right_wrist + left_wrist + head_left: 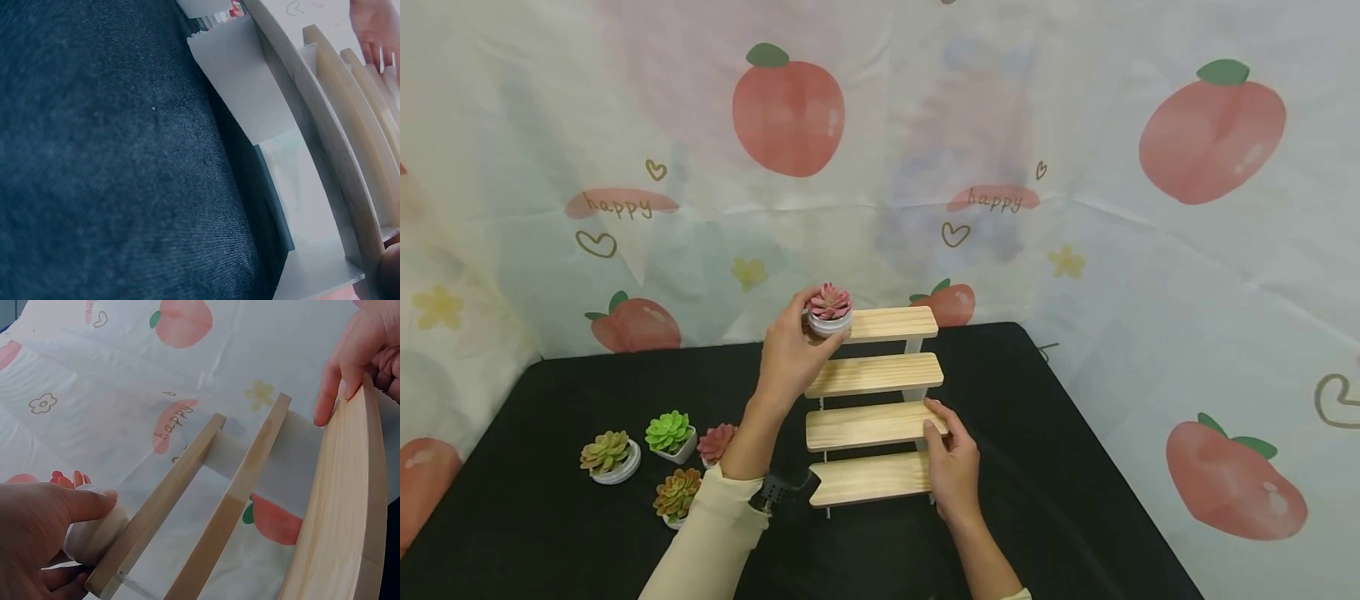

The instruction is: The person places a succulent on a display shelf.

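A pink artificial succulent (831, 300) in a round white pot (97, 534) is held by my left hand (790, 354), thumb and fingers around the pot. That hand is at the left end of the top shelf of a wooden tiered stand (876, 377). In the left wrist view, the pot is right beside the end of a shelf board (169, 494). My right hand (955, 467) grips the right end of the second shelf from the bottom, thumb on the top face. The right wrist view shows the stand's boards and white side supports (237, 81).
Left of the stand, several potted succulents sit on the black tablecloth (550, 533): a bright green one (668, 432), a pale green one (606, 452), an orange-green one (677, 493) and a red one (715, 442) partly behind my left forearm. A fruit-print curtain (865, 242) hangs behind.
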Demonstrator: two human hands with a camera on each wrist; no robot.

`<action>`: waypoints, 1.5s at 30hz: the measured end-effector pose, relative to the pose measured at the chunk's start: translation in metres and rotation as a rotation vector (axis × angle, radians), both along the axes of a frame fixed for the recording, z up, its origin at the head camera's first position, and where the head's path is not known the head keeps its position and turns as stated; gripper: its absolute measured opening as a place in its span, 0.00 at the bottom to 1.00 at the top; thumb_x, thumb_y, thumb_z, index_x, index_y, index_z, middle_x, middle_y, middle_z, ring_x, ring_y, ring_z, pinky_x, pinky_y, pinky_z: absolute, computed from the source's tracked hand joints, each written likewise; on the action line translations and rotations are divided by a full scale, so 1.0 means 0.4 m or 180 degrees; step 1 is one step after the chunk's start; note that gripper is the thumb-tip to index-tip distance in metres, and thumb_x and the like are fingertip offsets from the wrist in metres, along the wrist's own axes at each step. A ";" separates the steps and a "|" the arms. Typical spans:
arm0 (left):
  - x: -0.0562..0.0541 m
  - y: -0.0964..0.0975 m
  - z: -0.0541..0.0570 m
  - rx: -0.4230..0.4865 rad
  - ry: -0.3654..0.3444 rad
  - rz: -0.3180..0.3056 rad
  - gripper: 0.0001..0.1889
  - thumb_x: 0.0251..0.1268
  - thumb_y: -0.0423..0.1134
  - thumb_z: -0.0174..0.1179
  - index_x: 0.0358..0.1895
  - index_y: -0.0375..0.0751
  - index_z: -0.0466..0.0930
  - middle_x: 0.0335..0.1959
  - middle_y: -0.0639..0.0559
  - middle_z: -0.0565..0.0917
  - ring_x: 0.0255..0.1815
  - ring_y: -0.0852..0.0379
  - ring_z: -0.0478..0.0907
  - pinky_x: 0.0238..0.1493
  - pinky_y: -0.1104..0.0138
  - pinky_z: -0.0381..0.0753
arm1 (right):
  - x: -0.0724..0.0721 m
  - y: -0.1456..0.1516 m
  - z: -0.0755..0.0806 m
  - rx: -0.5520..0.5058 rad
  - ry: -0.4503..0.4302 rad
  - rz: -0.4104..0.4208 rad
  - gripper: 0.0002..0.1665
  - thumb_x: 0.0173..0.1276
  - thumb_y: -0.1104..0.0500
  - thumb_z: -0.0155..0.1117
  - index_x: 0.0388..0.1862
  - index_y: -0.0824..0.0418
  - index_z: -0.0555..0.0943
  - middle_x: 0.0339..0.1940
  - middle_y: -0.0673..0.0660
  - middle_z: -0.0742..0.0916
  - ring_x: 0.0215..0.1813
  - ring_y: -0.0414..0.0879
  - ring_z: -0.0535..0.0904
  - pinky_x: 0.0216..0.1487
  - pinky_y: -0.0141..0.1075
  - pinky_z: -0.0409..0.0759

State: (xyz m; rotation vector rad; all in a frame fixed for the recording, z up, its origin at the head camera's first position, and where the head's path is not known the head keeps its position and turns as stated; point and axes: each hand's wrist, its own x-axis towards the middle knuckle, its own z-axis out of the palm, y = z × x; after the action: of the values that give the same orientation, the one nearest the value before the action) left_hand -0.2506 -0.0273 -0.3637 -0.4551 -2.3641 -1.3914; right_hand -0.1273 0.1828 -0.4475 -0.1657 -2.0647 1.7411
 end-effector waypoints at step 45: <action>0.014 -0.020 -0.003 0.0152 0.0000 -0.0096 0.43 0.60 0.35 0.77 0.77 0.38 0.64 0.68 0.39 0.73 0.60 0.44 0.80 0.53 0.56 0.84 | -0.042 0.030 -0.098 -0.0042 0.0029 0.0045 0.19 0.81 0.65 0.57 0.66 0.59 0.82 0.68 0.57 0.81 0.61 0.51 0.78 0.54 0.29 0.75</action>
State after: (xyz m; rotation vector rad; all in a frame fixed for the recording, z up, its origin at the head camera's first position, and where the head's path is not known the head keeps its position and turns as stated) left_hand -0.2451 -0.0353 -0.3650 -0.4795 -2.3278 -1.4579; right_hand -0.1441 0.1950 -0.4868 -0.1471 -2.0531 1.7612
